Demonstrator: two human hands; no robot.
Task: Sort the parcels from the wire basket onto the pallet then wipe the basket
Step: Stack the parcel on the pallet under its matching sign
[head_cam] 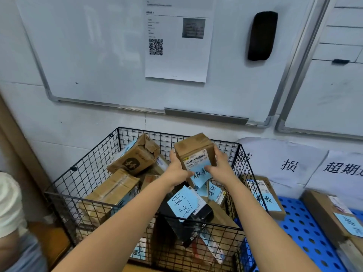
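A small brown cardboard parcel (193, 149) with a white shipping label and a blue sticky note is held up above the black wire basket (82, 165). My left hand (176, 169) grips its left side and my right hand (220, 166) grips its right side. Below them the basket holds several more brown parcels (133, 156), a black box (194, 218) and blue handwritten notes. To the right lies the blue perforated pallet (302, 230), with a noted parcel (265, 195) at its back and another (334, 214) at the right edge.
Two whiteboards hang on the wall behind, one with a printed sheet (176, 40) and a black eraser (262, 36). Paper signs (288, 163) with handwritten characters are taped above the pallet. Another person's white sleeve (9, 203) shows at the left edge.
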